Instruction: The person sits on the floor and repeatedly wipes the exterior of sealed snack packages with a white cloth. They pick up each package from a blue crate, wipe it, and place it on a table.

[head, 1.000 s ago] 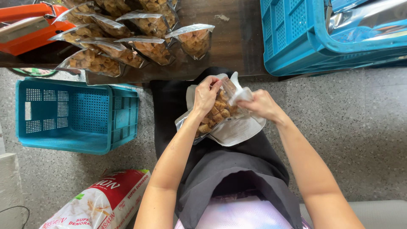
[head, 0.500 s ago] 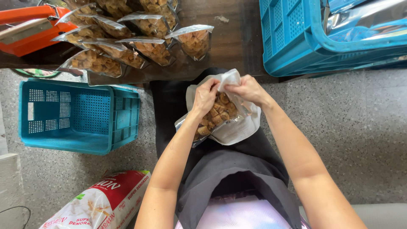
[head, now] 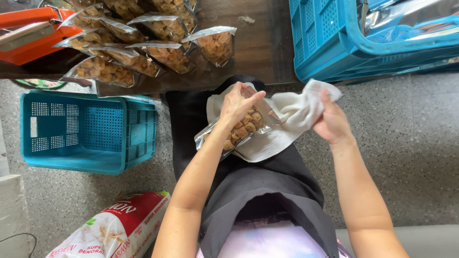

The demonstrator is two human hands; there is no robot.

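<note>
Fingers (head: 248,98) of the left hand (head: 237,104) are pinching the top edge of a clear plastic pouch of brown fried snack pieces (head: 239,128), which is lying tilted on the person's lap over a white cloth (head: 267,143). Those of the right hand (head: 331,123) are closing around a bunched-up end of that same white cloth (head: 303,107), lifting it beside the pouch. Near the front edge of the dark wooden table (head: 260,48), several filled clear pouches (head: 143,45) are lying in overlapping rows, with an orange heat sealer (head: 28,33) at the left corner. A turquoise plastic crate (head: 86,131) is sitting on the speckled floor (head: 416,143), and a larger blue crate (head: 344,43) is resting at the table's right.
</note>
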